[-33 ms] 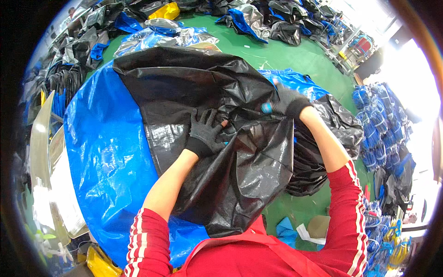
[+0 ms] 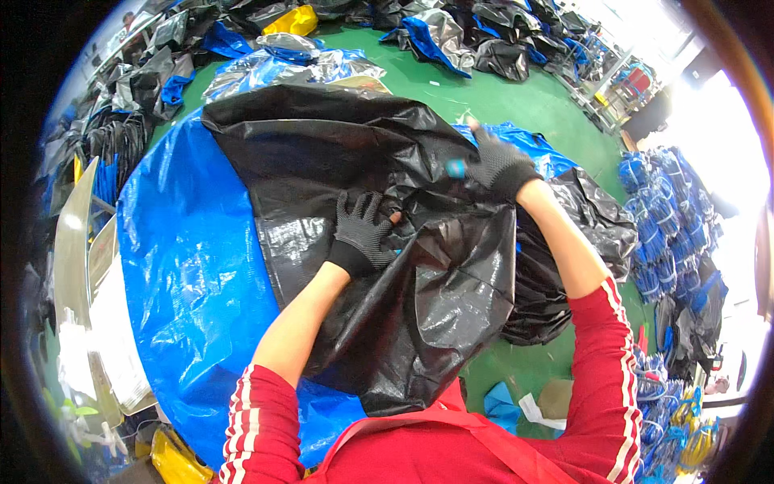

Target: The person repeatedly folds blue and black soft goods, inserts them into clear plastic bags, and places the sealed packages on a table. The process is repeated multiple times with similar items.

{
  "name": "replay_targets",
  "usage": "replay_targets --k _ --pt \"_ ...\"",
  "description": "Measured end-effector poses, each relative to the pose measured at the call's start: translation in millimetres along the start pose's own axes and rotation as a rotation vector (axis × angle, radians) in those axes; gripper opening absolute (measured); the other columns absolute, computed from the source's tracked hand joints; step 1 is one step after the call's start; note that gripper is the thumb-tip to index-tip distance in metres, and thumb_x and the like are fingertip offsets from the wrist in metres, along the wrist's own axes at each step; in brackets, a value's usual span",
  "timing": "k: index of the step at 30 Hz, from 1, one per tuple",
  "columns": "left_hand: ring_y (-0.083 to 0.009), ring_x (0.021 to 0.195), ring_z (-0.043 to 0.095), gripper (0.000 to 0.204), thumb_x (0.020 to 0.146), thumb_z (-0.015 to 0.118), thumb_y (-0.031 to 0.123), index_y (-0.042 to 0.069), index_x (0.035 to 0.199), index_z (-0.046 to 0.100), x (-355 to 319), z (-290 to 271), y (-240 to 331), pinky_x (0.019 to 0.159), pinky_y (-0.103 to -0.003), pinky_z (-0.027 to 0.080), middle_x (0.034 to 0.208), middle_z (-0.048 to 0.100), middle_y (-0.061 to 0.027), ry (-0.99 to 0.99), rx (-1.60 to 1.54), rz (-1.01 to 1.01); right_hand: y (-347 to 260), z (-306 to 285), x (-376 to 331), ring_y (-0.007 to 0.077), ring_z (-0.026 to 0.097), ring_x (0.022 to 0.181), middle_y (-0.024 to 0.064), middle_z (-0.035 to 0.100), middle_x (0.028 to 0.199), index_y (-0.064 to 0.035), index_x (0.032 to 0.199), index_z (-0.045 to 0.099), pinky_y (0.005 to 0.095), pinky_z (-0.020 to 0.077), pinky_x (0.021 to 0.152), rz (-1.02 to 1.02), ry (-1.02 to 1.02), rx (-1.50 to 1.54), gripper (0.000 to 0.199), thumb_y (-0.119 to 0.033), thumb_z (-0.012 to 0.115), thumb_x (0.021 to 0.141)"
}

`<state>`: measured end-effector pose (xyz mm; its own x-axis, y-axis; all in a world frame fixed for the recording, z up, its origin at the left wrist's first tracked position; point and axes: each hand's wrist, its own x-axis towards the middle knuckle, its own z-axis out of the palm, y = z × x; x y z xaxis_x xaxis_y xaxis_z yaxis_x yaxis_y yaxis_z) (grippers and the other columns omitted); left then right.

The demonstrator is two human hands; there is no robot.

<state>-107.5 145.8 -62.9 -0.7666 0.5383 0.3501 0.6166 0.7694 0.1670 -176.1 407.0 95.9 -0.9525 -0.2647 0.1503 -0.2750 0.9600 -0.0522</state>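
A large sheet, black on one part (image 2: 314,161) and bright blue on the other (image 2: 193,258), lies creased in front of me. My left hand (image 2: 360,232), in a grey dotted knit glove with a bare thumb tip, lies flat on the black part with its fingers spread. Farther right, my right hand (image 2: 501,165) in a matching glove is at the black part's upper right edge, partly blurred. A small blue thing (image 2: 456,168) shows at its fingers; whether it is held or part of the glove is unclear. One bare fingertip points up.
More blue sheeting (image 2: 516,143) and a crumpled black heap (image 2: 540,298) lie just right of the sheet. Bundled blue coils (image 2: 657,218) are stacked farther right. Piles of black and blue sheeting (image 2: 500,48) line the far side of the green floor (image 2: 371,52).
My right hand has shifted slightly up and to the left, its bare fingertip now higher. My left hand stays flat in about the same place on the sheet.
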Motion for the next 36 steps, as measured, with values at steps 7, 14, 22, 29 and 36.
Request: replay_targets --k 7,14,22,29,36 --pt "-0.0396 0.136 0.030 0.049 0.085 0.053 0.040 0.027 0.133 0.054 -5.8 16.2 -6.8 0.108 -0.070 0.013 0.146 0.039 -0.0164 0.037 0.034 0.026 -69.9 21.0 145.0 0.0392 0.066 0.089 0.0218 0.067 0.092 -0.0053 0.095 0.068 0.0474 0.0521 0.075 -0.043 0.267 -0.125 0.029 -0.025 0.048 0.089" --pt "-0.0396 0.116 0.051 0.039 0.089 0.054 0.029 0.021 0.127 0.055 11.0 -24.0 -16.3 0.097 -0.057 0.037 0.127 0.055 -0.0154 -0.020 -0.105 -0.009 -53.0 48.4 187.3 0.0330 0.064 0.098 0.0141 0.063 0.116 -0.0138 0.125 0.055 0.0443 0.0513 0.081 -0.115 0.484 -0.249 0.042 -0.025 0.057 0.084" --pt "-0.0452 0.138 0.024 0.076 0.075 0.058 0.065 0.020 0.136 0.051 57.7 -14.7 -81.9 0.110 -0.068 0.006 0.145 0.037 -0.0239 -0.046 -0.019 -0.119 -130.4 36.2 206.7 0.0355 0.063 0.104 0.0194 0.065 0.111 -0.0058 0.112 0.065 0.0442 0.0487 0.091 -0.162 -0.010 -0.122 0.034 -0.027 0.048 0.091" --pt "-0.0402 0.135 0.033 0.078 0.072 0.060 0.067 0.013 0.128 0.058 46.9 23.3 -91.7 0.112 -0.062 0.013 0.139 0.043 -0.0246 0.236 -0.019 -0.074 -86.4 7.4 239.4 0.0333 0.068 0.092 0.0165 0.069 0.099 -0.0153 0.125 0.057 0.0455 0.0525 0.078 -0.197 0.126 -0.331 0.044 -0.041 0.052 0.090" --pt "-0.0366 0.109 0.054 0.047 0.073 0.073 0.041 0.005 0.103 0.066 52.5 -6.6 -76.5 0.094 -0.044 0.044 0.116 0.060 -0.0188 0.225 -0.104 -0.160 -61.3 -51.8 -44.5 0.0393 0.068 0.078 0.0276 0.066 0.100 0.0109 0.144 0.015 0.0447 0.0544 0.067 0.175 -0.146 -0.224 0.117 -0.076 0.053 0.076"
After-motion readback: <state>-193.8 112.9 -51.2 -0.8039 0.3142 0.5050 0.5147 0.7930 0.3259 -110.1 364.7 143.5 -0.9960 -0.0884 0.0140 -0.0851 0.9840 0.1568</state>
